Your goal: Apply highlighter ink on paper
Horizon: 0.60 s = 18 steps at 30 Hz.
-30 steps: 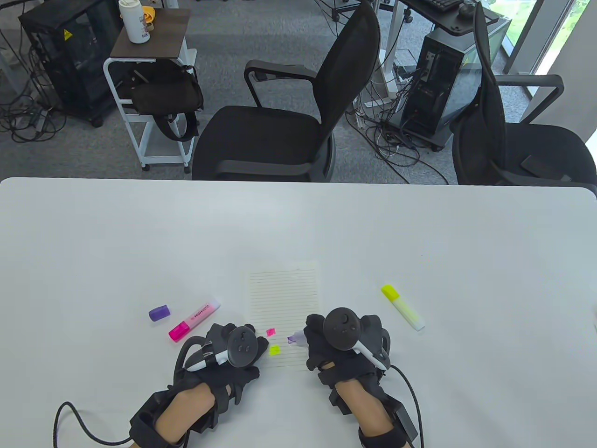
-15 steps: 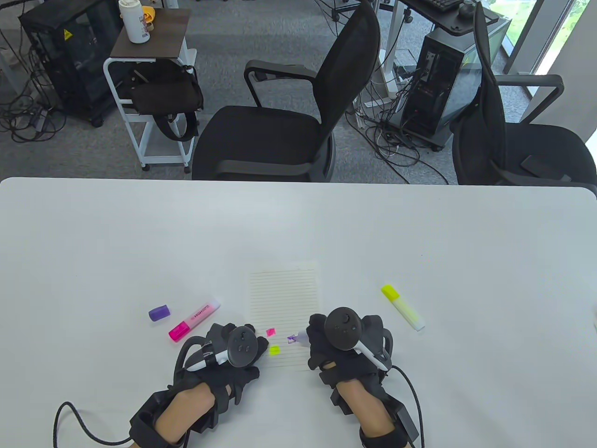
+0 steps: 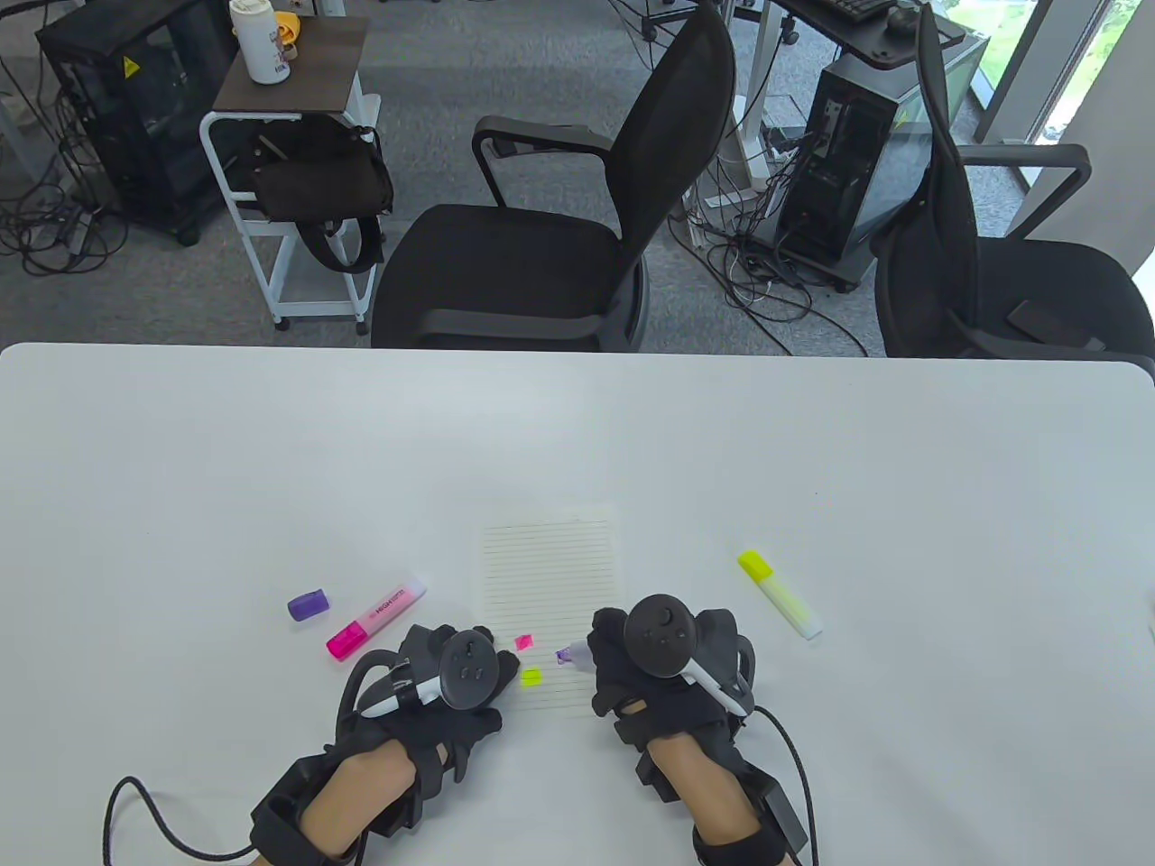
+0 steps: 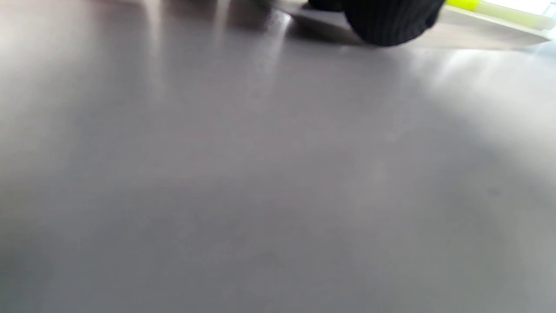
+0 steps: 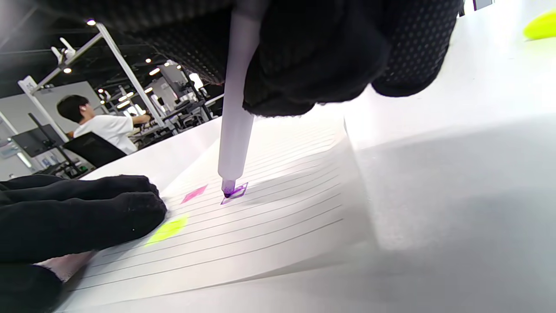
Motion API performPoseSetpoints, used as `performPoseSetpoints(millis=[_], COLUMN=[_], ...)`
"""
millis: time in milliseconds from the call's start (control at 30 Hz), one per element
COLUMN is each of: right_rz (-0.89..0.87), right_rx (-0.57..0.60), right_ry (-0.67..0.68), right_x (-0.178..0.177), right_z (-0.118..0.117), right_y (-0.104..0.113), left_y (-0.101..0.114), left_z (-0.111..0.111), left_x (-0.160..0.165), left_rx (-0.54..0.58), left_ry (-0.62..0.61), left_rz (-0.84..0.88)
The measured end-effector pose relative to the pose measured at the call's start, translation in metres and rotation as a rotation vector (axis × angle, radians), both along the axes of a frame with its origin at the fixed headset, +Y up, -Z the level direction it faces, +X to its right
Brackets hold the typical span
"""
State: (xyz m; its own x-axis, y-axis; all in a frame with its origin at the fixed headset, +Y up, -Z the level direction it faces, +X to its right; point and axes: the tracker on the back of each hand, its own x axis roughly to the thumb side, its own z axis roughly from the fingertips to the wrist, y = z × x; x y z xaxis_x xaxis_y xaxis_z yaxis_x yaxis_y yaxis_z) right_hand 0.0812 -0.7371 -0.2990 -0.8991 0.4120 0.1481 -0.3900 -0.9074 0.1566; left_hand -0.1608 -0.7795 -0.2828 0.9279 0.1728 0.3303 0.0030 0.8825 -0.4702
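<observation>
Purple highlighter (image 5: 235, 130) gripped in right hand (image 3: 663, 663), tip on lined paper (image 3: 550, 577); left hand (image 3: 442, 686) presses paper.

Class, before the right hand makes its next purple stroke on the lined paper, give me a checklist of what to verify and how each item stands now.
1. Purple highlighter gripped by right hand: ok.
2. Tip touching lined paper: ok.
3. Left hand resting on the paper's edge: ok.
4. Purple mark clear of pink mark and yellow mark: ok.
5. Purple cap off, on the table: ok.
6. Ink supply: cannot tell.
</observation>
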Motion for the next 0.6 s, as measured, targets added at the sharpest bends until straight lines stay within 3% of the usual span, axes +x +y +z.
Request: performPoseSetpoints(millis=[600], right_rz=[-0.023], right_rx=[0.004], right_ry=[0.006], right_x=[0.0022], right_z=[-0.001], right_y=[-0.0009], left_y=[0.0002], left_z=[-0.0002], left_x=[-0.0001], left_rx=[0.0], left_ry=[-0.001], left_rz=[-0.001])
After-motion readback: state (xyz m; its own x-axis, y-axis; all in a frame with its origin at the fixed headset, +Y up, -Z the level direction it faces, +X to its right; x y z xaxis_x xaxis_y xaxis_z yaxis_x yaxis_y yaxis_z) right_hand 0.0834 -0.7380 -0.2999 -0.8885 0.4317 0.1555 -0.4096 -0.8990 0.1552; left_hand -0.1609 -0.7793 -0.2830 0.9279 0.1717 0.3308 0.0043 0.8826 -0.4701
